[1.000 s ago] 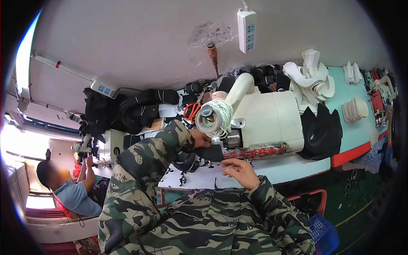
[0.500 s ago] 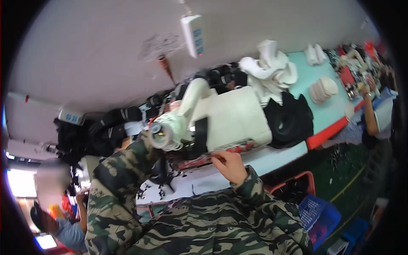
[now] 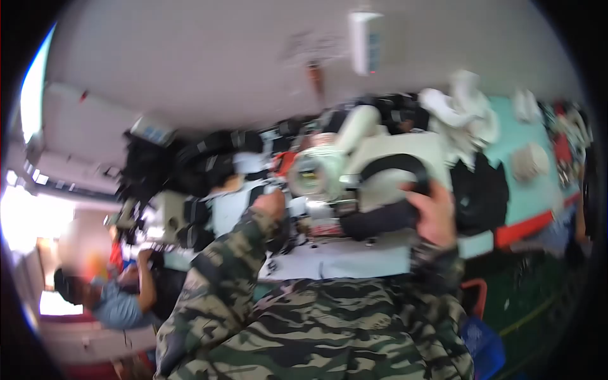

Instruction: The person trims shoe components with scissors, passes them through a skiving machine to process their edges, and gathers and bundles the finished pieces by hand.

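My right hand (image 3: 436, 214), blurred, is closed on the end of a curved black fabric band (image 3: 380, 220) at the right side of the sewing machine (image 3: 361, 126). The band loops over the machine's pale bed, and its other end reaches the sewing head. My left hand (image 3: 271, 204) is curled left of the head, beside the white table top; whatever its fingers hold is hidden. A round clear-rimmed lens or lamp (image 3: 308, 177) sits on the front of the machine.
Black pieces (image 3: 215, 149) are heaped at the back left. White cut pieces (image 3: 465, 114) and a black stack (image 3: 479, 193) lie to the right. A blue crate (image 3: 484, 348) stands on the floor at right. Another person (image 3: 120, 304) sits at the far left.
My right hand has moved right and up, now with the black band, which has swung into a loop. My left hand has come out from behind the machine head. The view has shifted left.
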Demonstrator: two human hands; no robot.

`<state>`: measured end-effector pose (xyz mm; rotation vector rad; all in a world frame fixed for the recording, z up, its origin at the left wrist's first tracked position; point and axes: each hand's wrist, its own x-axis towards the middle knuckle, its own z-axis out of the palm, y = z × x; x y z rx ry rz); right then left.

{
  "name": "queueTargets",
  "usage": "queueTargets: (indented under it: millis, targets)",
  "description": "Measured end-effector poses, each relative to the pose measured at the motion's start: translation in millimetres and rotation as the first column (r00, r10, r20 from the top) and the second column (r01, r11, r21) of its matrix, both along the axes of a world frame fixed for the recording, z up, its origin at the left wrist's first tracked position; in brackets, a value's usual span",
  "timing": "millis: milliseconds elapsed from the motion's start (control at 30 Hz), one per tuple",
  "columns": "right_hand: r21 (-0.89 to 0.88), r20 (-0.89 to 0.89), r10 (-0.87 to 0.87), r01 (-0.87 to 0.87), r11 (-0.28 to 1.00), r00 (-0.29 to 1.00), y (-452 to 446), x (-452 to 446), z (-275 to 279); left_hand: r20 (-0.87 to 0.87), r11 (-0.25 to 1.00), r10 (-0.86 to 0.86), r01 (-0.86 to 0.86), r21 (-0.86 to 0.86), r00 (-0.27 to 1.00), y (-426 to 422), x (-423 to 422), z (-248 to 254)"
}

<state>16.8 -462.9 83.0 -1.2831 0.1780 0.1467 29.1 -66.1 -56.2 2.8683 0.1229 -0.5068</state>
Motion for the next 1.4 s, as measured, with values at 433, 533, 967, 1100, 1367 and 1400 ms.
queueTargets:
  millis: [433, 533, 967, 1100, 1367, 1400]
  targets:
    - [0.12, 0.228, -0.089, 0.063, 0.991, 0.97, -60, -50, 36, -0.059, 0.941, 0.329, -0.323, 0.098, 0.942, 22, -42, -26]
    - [0.051, 0.212, -0.182, 0.175, 0.983, 0.96, -76, -62, 39, 0.1, 0.857, 0.502, -0.48, -0.187, 0.859, 13, -46, -8]
    - [0.039, 0.243, -0.168, 0.164, 0.986, 0.955, -110, -79, 10, -0.081, 0.912, 0.409, -0.409, 0.012, 0.909, 8, -40, -21]
    - [0.06, 0.143, -0.253, 0.247, 0.967, 0.957, -149, -62, -3, -0.088, 0.958, 0.28, -0.271, 0.095, 0.956, 23, -43, -2]
    - [-0.227, 0.374, -0.378, 0.479, 0.848, 0.847, -296, 3, 25, -0.23, 0.784, 0.246, -0.333, -0.523, 0.942, 95, -12, -7]
    - [-0.43, 0.433, -0.349, 0.53, 0.731, 0.831, -266, 8, 37, -0.299, 0.754, 0.186, -0.331, -0.567, 0.936, 91, -5, 3]
